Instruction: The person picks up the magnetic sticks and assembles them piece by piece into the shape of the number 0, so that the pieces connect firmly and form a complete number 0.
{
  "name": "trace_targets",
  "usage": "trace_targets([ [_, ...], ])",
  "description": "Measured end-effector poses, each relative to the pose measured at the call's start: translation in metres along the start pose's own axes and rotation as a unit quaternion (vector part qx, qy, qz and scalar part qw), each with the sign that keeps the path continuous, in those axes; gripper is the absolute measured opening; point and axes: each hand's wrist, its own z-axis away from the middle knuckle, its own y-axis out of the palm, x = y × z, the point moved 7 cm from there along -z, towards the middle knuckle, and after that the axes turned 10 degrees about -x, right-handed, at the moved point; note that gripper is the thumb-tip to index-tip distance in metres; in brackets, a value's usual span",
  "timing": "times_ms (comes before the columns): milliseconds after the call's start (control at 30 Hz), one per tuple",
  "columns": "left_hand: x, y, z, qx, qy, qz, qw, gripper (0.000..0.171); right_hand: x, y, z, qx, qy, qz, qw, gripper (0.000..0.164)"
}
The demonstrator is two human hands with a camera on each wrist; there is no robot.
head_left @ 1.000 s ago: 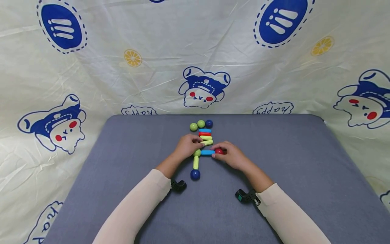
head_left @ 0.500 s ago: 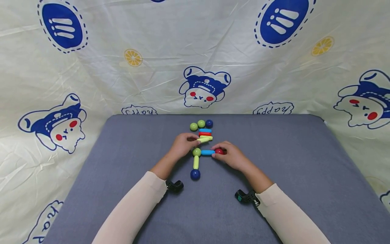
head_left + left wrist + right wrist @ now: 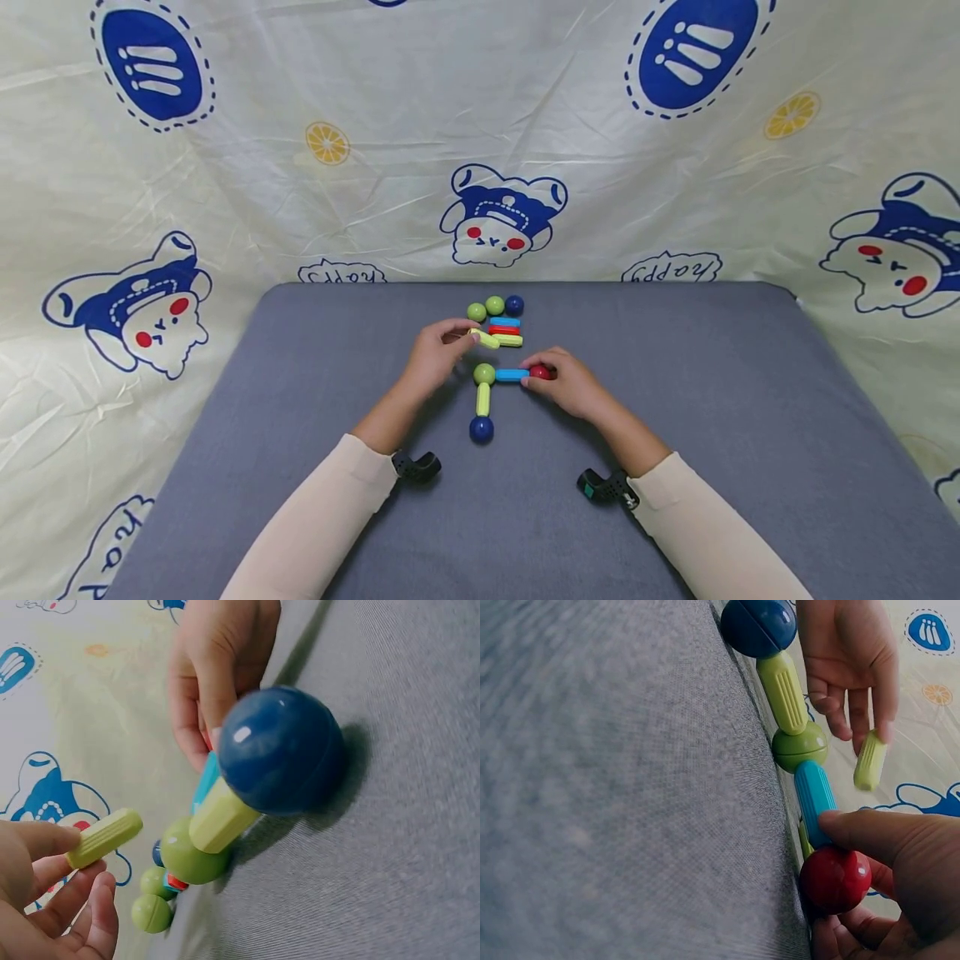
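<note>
My left hand (image 3: 435, 354) pinches a yellow-green rod (image 3: 106, 837) by one end between thumb and fingers, raised off the cloth. My right hand (image 3: 570, 385) grips a red ball (image 3: 835, 880), its thumb lying on the end of a blue rod (image 3: 815, 796). That blue rod runs from the red ball to a green ball (image 3: 484, 374). From the green ball a second yellow-green rod (image 3: 483, 400) leads toward me to a dark blue ball (image 3: 482, 429). Together they form an L-shaped chain lying on the cloth.
Beyond the chain lie a light blue rod (image 3: 505, 322), a red rod (image 3: 505, 331) and a yellow-green rod (image 3: 508, 341) side by side. Behind them sit two green balls (image 3: 476, 312) and a dark blue ball (image 3: 514, 305). A grey cloth (image 3: 675, 375) covers the table.
My left hand has moved left and away from me, carrying the yellow-green rod off from beside the green ball and turning it. My right hand stays on the red ball.
</note>
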Motion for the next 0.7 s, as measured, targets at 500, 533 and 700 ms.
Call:
trace_targets([
  [500,-0.007,-0.01,0.016,0.017,-0.037,0.054,0.9977,0.031,0.008,-0.003,-0.006,-0.005,0.015,0.016,1.0,0.025],
  [533,-0.007,-0.01,0.018,0.022,-0.038,0.053,0.9977,0.031,0.008,-0.003,-0.007,-0.004,0.017,0.016,1.0,0.025],
  [700,-0.004,-0.011,0.024,0.04,-0.045,0.04,0.9974,0.031,0.008,-0.003,-0.012,0.001,0.021,0.023,1.0,0.026],
])
